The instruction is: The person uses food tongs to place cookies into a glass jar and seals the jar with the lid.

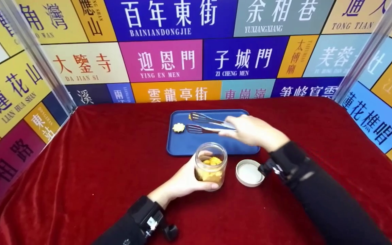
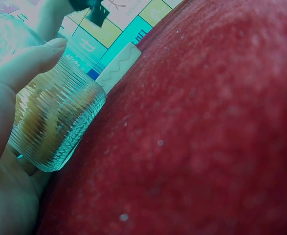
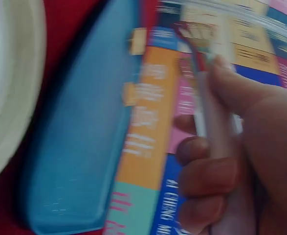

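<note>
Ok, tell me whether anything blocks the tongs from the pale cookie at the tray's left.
Nothing visible does: in the head view, the tongs in the right hand have one dark tip beside the pale cookie.

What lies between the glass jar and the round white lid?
In the head view, only bare red velvet cloth lies between the glass jar and the lid.

The jar point(image 1: 212, 175) I grip looks like glass — glossy, finely ribbed — nearer me than the smooth, plastic-looking tray point(image 1: 189, 144). Under the tray lies velvety cloth point(image 1: 114, 163); over it, my tongs point(image 1: 211, 130) look smooth; off its near edge, the lid point(image 1: 249, 173) looks matt.
</note>
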`<action>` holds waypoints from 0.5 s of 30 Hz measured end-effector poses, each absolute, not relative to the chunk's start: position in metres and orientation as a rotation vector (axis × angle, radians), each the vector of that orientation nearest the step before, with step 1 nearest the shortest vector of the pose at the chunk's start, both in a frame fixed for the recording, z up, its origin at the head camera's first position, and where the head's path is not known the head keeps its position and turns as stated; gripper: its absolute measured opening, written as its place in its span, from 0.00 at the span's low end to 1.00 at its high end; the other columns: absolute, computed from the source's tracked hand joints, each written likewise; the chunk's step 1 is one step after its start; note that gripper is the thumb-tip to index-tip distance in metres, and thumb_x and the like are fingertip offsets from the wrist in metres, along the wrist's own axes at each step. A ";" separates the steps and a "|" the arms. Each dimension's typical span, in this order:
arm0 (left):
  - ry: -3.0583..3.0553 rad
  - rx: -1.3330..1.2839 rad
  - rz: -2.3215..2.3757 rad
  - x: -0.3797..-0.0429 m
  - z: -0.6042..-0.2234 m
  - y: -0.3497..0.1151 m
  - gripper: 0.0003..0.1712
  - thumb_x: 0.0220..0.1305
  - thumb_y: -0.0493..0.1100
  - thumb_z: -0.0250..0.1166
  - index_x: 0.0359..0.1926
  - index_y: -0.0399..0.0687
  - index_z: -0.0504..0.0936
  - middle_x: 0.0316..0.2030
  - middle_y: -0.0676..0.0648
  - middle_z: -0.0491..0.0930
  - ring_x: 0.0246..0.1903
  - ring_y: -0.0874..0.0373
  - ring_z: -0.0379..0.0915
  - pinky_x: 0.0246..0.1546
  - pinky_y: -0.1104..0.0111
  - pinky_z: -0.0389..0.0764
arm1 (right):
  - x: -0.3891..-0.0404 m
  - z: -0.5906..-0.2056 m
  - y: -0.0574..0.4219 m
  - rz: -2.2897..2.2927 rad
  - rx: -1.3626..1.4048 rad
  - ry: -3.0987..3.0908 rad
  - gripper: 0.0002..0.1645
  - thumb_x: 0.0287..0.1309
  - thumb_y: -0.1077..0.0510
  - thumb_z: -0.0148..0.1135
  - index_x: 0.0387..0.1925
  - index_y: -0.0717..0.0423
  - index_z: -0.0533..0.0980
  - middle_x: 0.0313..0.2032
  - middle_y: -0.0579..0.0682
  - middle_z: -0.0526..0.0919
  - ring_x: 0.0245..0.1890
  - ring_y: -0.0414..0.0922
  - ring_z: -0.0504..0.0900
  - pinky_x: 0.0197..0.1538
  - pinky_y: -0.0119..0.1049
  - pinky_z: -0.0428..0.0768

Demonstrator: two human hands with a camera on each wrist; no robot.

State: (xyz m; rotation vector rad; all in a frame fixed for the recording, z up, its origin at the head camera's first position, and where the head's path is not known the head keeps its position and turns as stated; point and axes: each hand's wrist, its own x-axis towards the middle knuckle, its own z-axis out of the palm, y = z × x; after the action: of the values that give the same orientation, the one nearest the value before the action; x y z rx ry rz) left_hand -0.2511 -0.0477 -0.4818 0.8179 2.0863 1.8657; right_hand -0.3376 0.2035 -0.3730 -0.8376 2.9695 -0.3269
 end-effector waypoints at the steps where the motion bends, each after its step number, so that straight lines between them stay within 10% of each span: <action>1: 2.083 0.820 1.870 -0.251 -0.482 -0.048 0.52 0.51 0.39 0.85 0.72 0.45 0.65 0.63 0.46 0.79 0.62 0.55 0.77 0.70 0.63 0.72 | -0.342 -0.376 0.199 -0.304 -0.847 2.975 0.36 0.74 0.31 0.59 0.62 0.55 0.77 0.48 0.57 0.86 0.50 0.57 0.85 0.57 0.58 0.83; 15: 2.065 0.852 1.883 -0.253 -0.483 -0.048 0.53 0.51 0.37 0.85 0.73 0.45 0.64 0.63 0.47 0.78 0.62 0.55 0.77 0.70 0.63 0.72 | -0.378 -0.402 0.153 -0.319 -0.730 2.868 0.41 0.75 0.31 0.57 0.70 0.58 0.73 0.63 0.61 0.82 0.64 0.60 0.80 0.68 0.59 0.76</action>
State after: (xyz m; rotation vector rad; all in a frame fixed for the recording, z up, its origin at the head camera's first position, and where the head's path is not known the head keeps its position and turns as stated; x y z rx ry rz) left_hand -0.2526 -0.0476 -0.4828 0.8524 2.0654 1.8830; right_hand -0.3780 0.1529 -0.4020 -0.7297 2.8679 -0.3188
